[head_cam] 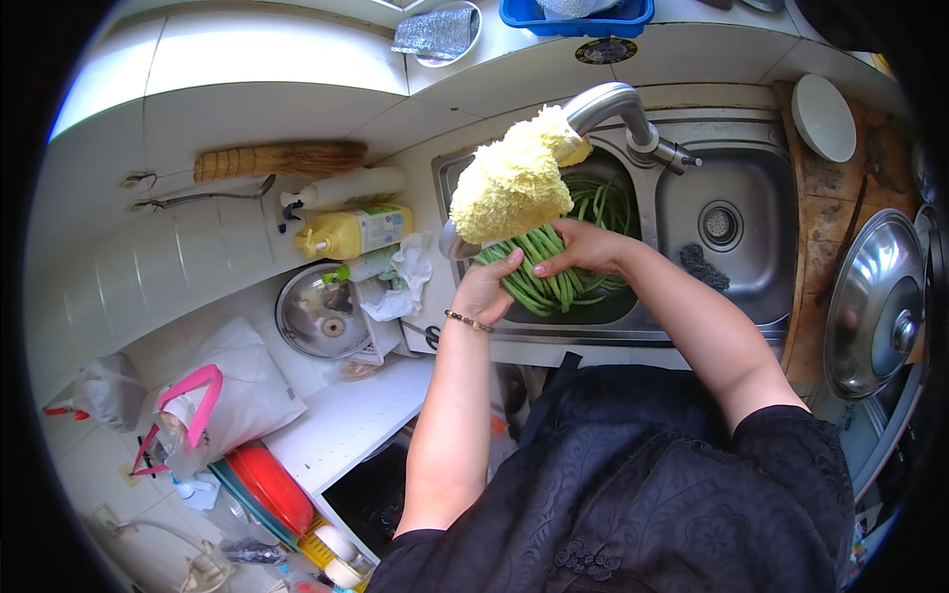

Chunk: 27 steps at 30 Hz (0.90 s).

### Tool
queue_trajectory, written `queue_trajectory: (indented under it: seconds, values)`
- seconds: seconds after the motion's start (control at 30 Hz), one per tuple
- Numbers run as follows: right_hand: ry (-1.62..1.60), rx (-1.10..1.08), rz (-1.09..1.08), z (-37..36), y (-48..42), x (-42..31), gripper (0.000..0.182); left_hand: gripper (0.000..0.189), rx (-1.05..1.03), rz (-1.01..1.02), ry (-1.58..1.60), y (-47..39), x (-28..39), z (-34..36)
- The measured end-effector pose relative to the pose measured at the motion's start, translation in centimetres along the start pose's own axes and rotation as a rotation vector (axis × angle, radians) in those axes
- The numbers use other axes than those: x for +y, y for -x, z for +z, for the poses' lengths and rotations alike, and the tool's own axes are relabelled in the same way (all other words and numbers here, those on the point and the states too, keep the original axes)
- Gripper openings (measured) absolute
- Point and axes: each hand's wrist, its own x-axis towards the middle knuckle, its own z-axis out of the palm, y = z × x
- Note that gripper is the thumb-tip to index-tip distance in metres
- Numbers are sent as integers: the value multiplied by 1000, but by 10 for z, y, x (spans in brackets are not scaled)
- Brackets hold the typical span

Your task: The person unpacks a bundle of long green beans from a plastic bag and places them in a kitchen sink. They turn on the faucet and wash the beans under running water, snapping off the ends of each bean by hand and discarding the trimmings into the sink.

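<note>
A bundle of long green beans [545, 270] is held between my two hands over the left sink basin [619, 307]. My left hand [489, 278], with a beaded bracelet at its wrist, grips the bundle from the left, thumb on top. From the right, my right hand [582, 248] closes around the same bundle. More long beans [604, 200] lie coiled in the basin behind it. A fluffy yellow cloth [515, 181] hangs over the steel faucet [604, 104] above my hands and hides part of the basin.
The right basin [749, 170] holds a dark scouring pad [703, 267] near its drain. A steel pot lid [878, 304] and a white bowl [823, 118] stand on the wooden board [804, 296] at right. Left are a yellow pump bottle [356, 230], scissors [432, 337] and a white bag [241, 378].
</note>
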Motion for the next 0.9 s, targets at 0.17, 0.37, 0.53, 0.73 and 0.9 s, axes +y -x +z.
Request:
queue_trajectory:
  seconds: [0.17,0.37,0.53,0.73,0.9]
  values:
    - [-59,-14,27,0,-6,2,60,42,1,44,11,6,3,-3]
    - [3,-35,77,-1,-14,5,58,43,5,145,-41,8,-1,-9]
    - [54,-37,46,10,-11,-5,62,39,133,413,-159,-6,-20,-11]
    - [274,264,-22,19,-7,-15,70,44,327,649,-319,-29,-36,16]
    - [258,239,-47,12,-1,-22,68,48,162,564,-71,-22,-33,34]
